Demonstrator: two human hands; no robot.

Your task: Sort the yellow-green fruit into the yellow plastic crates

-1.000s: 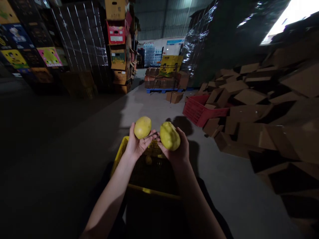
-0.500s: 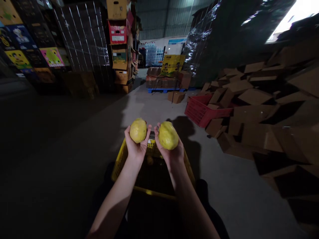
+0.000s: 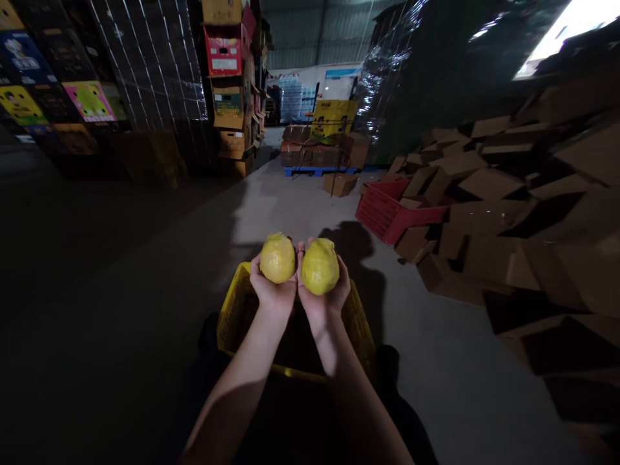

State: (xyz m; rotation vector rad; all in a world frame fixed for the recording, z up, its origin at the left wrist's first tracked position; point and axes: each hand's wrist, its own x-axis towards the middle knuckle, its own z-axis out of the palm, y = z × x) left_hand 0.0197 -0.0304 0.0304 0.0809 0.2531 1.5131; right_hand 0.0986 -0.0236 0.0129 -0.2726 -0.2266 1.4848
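My left hand cups a lumpy yellow fruit, rounded and quince-like, with the palm turned up. In my right hand rests a second yellow fruit, slightly greener and knobbly at the top. The two hands are side by side, their inner edges close together, and fingers curl round both fruits. Below my hands and forearms stands a yellow plastic crate on the floor between my feet. Its inside is dark, and my arms hide much of it.
Flattened and opened cardboard boxes lie heaped at the right, around a red plastic crate. A blue pallet loaded with boxes stands ahead. Stacked cartons rise at the left, beside a film-wrapped stack.
Both hands have moved together with their fruits and turned slightly, so the fruits show different sides. The view has shifted a little to the right.
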